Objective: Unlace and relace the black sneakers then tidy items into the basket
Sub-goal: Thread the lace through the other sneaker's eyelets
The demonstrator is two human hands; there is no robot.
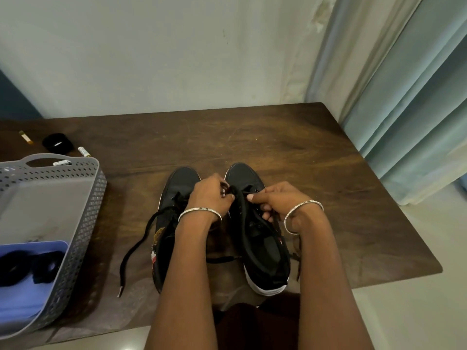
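Two black sneakers stand side by side on the wooden table, toes pointing away from me. The left sneaker [177, 188] has a loose black lace [136, 246] trailing off toward the front left. The right sneaker [262, 251] has a white sole and an open throat. My left hand [212, 195] pinches the right sneaker's lace [241, 223] near the toe-end eyelets. My right hand [275, 200] pinches the same lace on the shoe's right side. Both wrists wear silver bangles.
A grey perforated basket [86, 205] stands at the left, holding a blue tray with black rings. Behind it lie a black round object [57, 142], a yellow tube [25, 137] and two small white cylinders [84, 151]. A curtain [409, 97] hangs at the right.
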